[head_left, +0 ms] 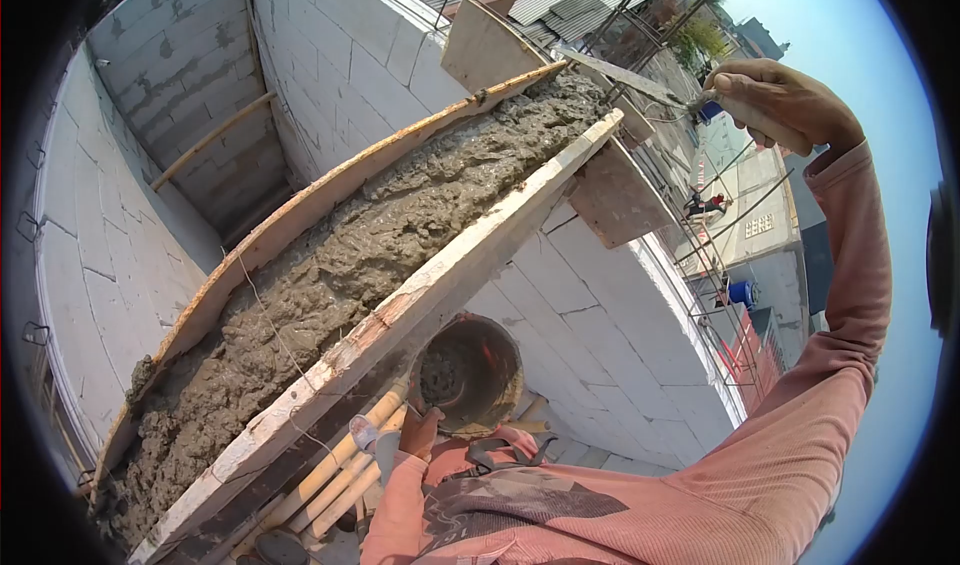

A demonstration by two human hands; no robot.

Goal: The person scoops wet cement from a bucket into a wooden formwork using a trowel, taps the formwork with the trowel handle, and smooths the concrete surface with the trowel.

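Note:
My right hand (775, 103) is raised at the upper right, its fingers closed round the handle of a trowel (632, 81). The trowel's long grey blade reaches over the far end of the wet concrete (340, 250). That concrete fills a long trough between two form boards, its surface rough and lumpy. Low in the middle, my left hand (420, 433) grips the rim of a dark bucket (500, 350). The bucket is tilted, with some grey mix (440, 373) at its bottom. It stands beside the near form board (400, 310).
The far form board (270, 240) edges a deep drop between block walls (335, 40). Bamboo poles (330, 465) lie below the near board. Another block wall (600, 350) runs to the right. Beyond it, far below, are a blue drum (741, 294) and a person (706, 205).

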